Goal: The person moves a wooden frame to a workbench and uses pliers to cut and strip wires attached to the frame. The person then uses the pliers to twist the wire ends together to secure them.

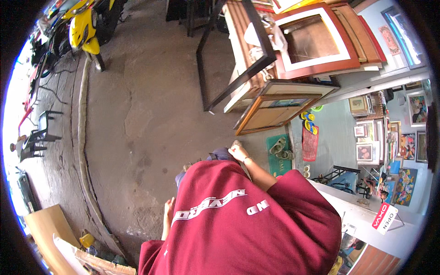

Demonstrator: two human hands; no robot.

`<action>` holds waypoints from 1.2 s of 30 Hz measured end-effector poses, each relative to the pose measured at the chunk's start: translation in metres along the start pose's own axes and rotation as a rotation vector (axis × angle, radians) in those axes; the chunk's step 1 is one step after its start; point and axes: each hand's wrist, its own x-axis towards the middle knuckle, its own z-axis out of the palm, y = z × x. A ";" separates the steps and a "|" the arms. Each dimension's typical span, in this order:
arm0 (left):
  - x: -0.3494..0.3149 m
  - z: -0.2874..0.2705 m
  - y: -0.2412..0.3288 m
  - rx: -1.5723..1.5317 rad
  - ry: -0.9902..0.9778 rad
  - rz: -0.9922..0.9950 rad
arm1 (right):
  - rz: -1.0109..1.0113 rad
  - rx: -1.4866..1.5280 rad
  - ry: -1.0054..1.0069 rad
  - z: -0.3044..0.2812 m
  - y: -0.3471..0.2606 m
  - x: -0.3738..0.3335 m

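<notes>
My right hand (238,152) hangs beside my dark blue trousers (221,154), just above a shoe tip. Its fingers look curled in, and anything inside them is hidden. A dark band circles that wrist. On the other side, my left hand (170,210) shows only in part past the edge of my maroon shirt (243,220); its fingers are mostly hidden. Neither hand touches the frames nearby. Closest to my right hand is a wooden picture frame (251,115), leaning with others against a stack. A black empty frame (200,68) stands tilted beside that stack.
To the right, a green doormat (273,158) with sandals lies by a doorway, with a red mat (310,144) beyond. A white counter (362,208) stands at lower right. Far left are a yellow motorbike (83,34), black plastic chairs (39,137) and a wooden board (50,233).
</notes>
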 end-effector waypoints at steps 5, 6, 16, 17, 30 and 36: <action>-0.003 -0.099 0.087 -0.133 0.130 0.066 | 0.013 0.035 0.017 0.045 -0.096 0.015; 0.003 -0.104 0.104 -0.191 0.150 0.142 | 0.010 0.026 -0.040 0.049 -0.104 0.023; -0.060 -0.137 0.139 -0.252 0.425 0.086 | -0.504 -0.625 -0.766 0.104 -0.238 0.097; -0.064 -0.126 0.123 -0.279 0.475 0.108 | -0.102 -0.706 -0.777 0.106 -0.243 0.117; -0.070 -0.130 0.012 -1.423 0.809 -0.320 | -1.139 -1.206 -0.612 0.459 -0.686 0.234; 0.004 -0.188 0.045 -1.085 1.086 -0.188 | -1.440 -0.829 -0.880 0.686 -0.887 0.058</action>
